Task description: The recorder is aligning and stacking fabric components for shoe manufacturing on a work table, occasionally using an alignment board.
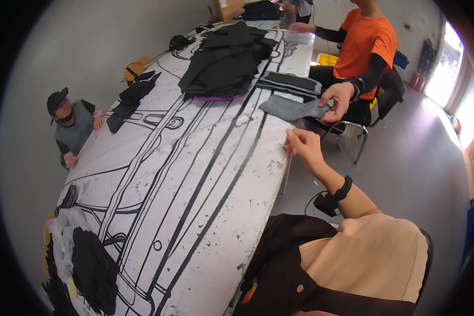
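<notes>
My right hand [304, 146] is raised near the table's right edge, a wide band [341, 194] round its forearm. Its fingers are curled with thumb and forefinger close together; what they hold, if anything, is too small to make out. Just beyond it, a grey fabric piece [289, 108] lies partly on the table [216, 247], its right end gripped by a co-worker's hand [338, 101]. That hand and mine are apart. Behind the grey piece sits a stack of folded black and grey fabric pieces [289, 83]. My left hand is out of the picture.
A big heap of black fabric [221, 63] covers the table's far middle. More black fabric [93, 263] and clear plastic [63, 234] lie near left. One person in a cap [63, 113] is at the left edge. The orange-shirted co-worker [366, 47] sits on a chair [387, 105].
</notes>
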`<state>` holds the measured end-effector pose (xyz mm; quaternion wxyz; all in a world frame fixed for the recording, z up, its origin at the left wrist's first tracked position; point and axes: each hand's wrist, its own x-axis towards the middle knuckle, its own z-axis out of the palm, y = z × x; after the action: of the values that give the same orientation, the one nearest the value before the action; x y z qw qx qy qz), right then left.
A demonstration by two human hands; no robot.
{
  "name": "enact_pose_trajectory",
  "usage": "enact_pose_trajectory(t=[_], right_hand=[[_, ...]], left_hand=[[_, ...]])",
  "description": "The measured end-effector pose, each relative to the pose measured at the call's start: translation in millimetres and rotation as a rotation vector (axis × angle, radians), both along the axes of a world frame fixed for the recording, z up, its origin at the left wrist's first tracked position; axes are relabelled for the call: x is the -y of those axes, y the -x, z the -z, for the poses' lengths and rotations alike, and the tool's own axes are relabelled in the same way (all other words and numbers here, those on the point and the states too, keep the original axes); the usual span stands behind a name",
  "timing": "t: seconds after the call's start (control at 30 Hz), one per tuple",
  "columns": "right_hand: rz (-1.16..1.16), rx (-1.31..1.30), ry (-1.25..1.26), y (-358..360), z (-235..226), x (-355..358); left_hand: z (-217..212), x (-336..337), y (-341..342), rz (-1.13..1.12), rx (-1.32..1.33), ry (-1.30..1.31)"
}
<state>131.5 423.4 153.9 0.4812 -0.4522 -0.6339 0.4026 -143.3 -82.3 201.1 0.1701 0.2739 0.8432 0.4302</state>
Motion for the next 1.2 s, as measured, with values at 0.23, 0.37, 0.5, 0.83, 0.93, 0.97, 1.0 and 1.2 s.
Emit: enact_pose_trajectory(t=[0.23,0.37,0.5,0.83,0.93,0.97,1.0,1.2], right_hand=[[0.242,-0.083,0.061,-35,1,-29],[0.202,-0.248,0.044,-31,13,-44],[0.147,-0.25,-0.044,-14,17,-41],[-0.637,0.077,-0.482,119,-110,36],[-1.062,0.05,-0.219,163,-149,80],[-1.111,0.041,-0.214,172,-151,89],[-1.245,-0.115,-0.18,182,-152,98],[-1.415,-0.142,0.198,179,-104,111]], left_hand=[[3,4,-1,0.001,0.002,-0.004],[3,7,0,0.035,-0.101,0.092],[4,-3,-3,0.111,-0.261,0.004],[15,-15,-6,-0.089,-0.268,-0.143],[18,-13,-10,-0.109,-0.241,-0.2],[14,-17,-11,-0.098,-0.27,-0.162],[13,-18,-11,-0.091,-0.299,-0.127],[12,-21,-13,-0.09,-0.337,-0.129]])
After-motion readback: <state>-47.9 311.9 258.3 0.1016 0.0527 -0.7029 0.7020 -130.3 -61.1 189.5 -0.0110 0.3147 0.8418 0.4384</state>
